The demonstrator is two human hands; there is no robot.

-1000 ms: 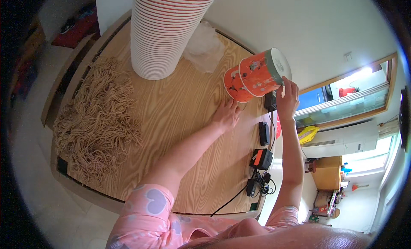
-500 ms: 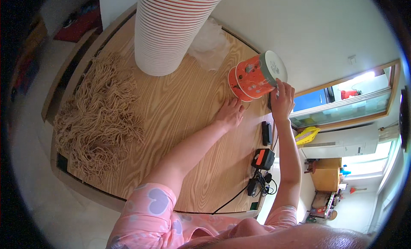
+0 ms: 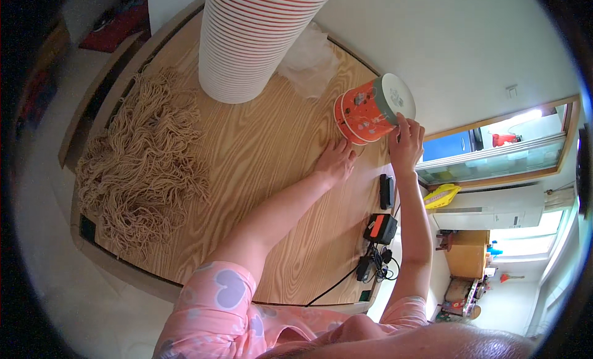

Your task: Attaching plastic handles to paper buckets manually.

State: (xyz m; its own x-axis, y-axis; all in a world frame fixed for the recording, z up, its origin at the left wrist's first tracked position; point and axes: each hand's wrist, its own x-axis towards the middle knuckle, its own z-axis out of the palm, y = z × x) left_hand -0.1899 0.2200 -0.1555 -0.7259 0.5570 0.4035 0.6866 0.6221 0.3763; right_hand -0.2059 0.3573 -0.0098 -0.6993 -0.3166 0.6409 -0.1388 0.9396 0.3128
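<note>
Two orange paper tubs point(image 3: 360, 112), one sleeved over the other, stand upside down near the far right edge of the table, with a grey-green band and a pale round base on top. My right hand point(image 3: 405, 146) grips the upper end at the band, its thumb hidden behind. Beside the lower rims lies my left hand point(image 3: 335, 161), low at the tabletop, fingers stretched toward the rim with their tips just at it. A tall stack of white paper tubs point(image 3: 247, 50) with reddish lines between the rims rises at the far left of them.
A heap of beige yarn strands point(image 3: 142, 167) covers the table's left side. Crumpled clear plastic point(image 3: 310, 62) lies behind the tall stack. Along the right edge sit a black box with an orange label point(image 3: 380, 228), a black case point(image 3: 386, 191) and tangled cables point(image 3: 384, 266).
The outer orange tub has slid further down over the other, so the gap between their rims is narrower. Both hands stay nearly in place; the view has shifted slightly.
</note>
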